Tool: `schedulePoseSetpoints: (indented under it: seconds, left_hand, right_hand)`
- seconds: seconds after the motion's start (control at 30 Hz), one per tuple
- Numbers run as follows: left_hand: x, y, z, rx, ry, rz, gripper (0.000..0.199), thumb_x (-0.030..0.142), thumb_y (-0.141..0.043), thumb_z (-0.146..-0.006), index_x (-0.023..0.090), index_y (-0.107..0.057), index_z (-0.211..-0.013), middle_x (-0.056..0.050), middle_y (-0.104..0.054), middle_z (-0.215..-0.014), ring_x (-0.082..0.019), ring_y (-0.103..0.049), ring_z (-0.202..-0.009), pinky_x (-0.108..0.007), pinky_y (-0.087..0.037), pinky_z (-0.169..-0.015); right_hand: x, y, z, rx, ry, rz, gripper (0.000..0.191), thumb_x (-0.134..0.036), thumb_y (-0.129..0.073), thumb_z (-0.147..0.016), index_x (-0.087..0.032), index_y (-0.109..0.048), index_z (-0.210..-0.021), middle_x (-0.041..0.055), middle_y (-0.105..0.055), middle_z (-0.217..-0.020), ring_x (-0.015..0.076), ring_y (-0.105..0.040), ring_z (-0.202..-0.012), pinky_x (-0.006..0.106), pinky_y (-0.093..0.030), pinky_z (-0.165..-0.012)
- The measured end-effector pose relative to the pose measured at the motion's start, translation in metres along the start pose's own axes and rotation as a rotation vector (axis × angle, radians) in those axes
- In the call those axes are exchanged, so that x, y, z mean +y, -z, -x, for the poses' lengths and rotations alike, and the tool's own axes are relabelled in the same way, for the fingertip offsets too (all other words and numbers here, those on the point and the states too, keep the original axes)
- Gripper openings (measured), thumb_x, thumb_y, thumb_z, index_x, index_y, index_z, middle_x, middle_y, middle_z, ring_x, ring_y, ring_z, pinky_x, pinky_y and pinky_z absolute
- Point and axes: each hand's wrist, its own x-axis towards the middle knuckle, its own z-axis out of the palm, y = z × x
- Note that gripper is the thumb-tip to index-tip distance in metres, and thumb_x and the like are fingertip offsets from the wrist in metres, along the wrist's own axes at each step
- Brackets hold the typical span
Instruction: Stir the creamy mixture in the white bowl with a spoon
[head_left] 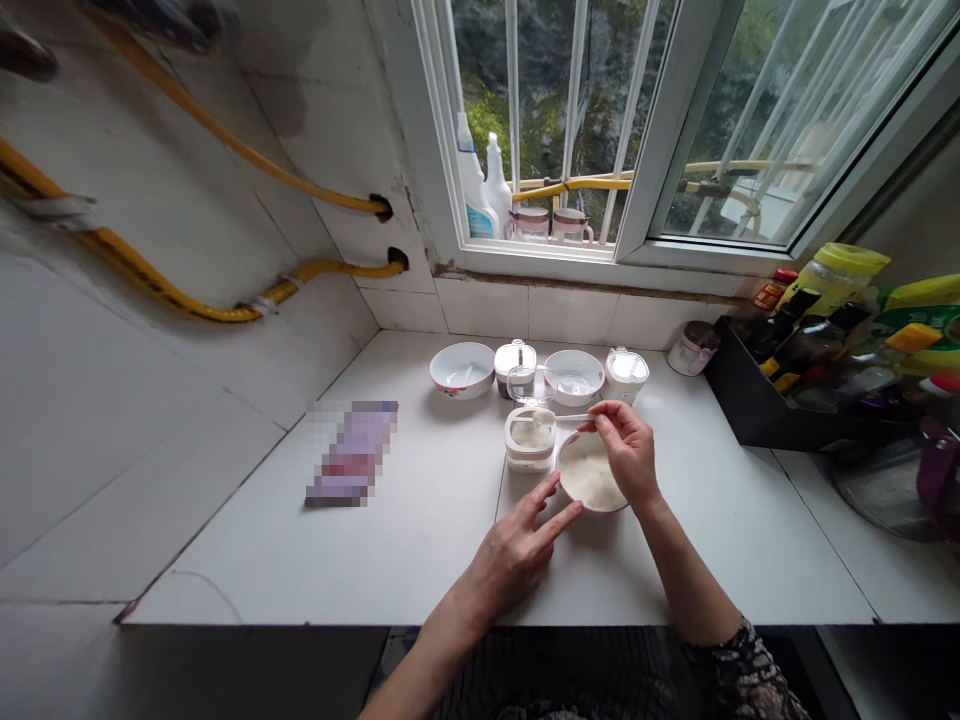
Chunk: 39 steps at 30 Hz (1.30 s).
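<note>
My right hand [628, 448] pinches the handle of a small white spoon [574, 418], whose bowl end is over the open white jar [530, 452] with pale contents. Just right of that jar stands a bowl [591, 478] filled with a pale, whitish substance, partly hidden under my right hand. My left hand [525, 538] has its fingers spread, with fingertips at the near left rim of this bowl, and it grips nothing.
Behind are a white bowl [462, 372], a lidded jar [514, 360], a second bowl [574, 380] and another lidded jar [626, 372]. A blurred purple packet [354, 455] lies left. At right stands a black box [757, 410] of bottles.
</note>
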Motion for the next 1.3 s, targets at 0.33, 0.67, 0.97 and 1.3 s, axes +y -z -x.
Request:
schedulePoseSetpoints:
  seconds: [0.33,0.67,0.97,1.3]
  left_hand:
    - [0.000,0.000,-0.001,0.008,0.002,0.013,0.067,-0.005,-0.039,-0.084,0.023,-0.044,-0.145,-0.014,-0.029,-0.157,-0.027,-0.052,-0.131,-0.040,-0.058,-0.096]
    - [0.000,0.000,0.001,-0.013,0.009,0.030,0.068,-0.004,-0.039,-0.085,0.024,-0.042,-0.146,-0.014,-0.029,-0.157,-0.025,-0.054,-0.127,-0.040,-0.058,-0.096]
    - [0.001,0.002,-0.001,-0.009,0.004,0.019,0.069,-0.004,-0.038,-0.085,0.024,-0.040,-0.148,-0.013,-0.029,-0.157,-0.026,-0.053,-0.130,-0.037,-0.059,-0.094]
    - [0.000,0.001,0.001,-0.032,0.009,0.010,0.067,-0.004,-0.039,-0.085,0.023,-0.043,-0.145,-0.014,-0.032,-0.155,-0.026,-0.053,-0.129,-0.039,-0.058,-0.096]
  right_hand:
    - [-0.002,0.003,0.003,-0.140,0.662,0.501,0.019,-0.011,-0.047,-0.090,-0.022,-0.063,-0.091,0.0021,-0.071,-0.075,0.0187,-0.062,-0.072,0.040,-0.044,-0.086]
    - [0.012,0.031,0.000,-0.059,0.366,0.627,0.017,-0.014,-0.047,-0.077,-0.023,-0.060,-0.070,0.0001,-0.065,-0.063,0.0185,-0.057,-0.062,0.037,-0.045,-0.081]
    - [0.011,0.024,0.001,-0.148,0.087,0.509,0.017,-0.018,-0.046,-0.073,-0.024,-0.059,-0.065,-0.0018,-0.064,-0.054,0.0182,-0.058,-0.061,0.034,-0.044,-0.082]
    - [0.007,0.031,-0.002,-0.045,-0.205,0.188,0.012,-0.028,-0.052,-0.067,-0.021,-0.061,-0.065,-0.0026,-0.060,-0.048,0.0167,-0.057,-0.052,0.029,-0.045,-0.060]
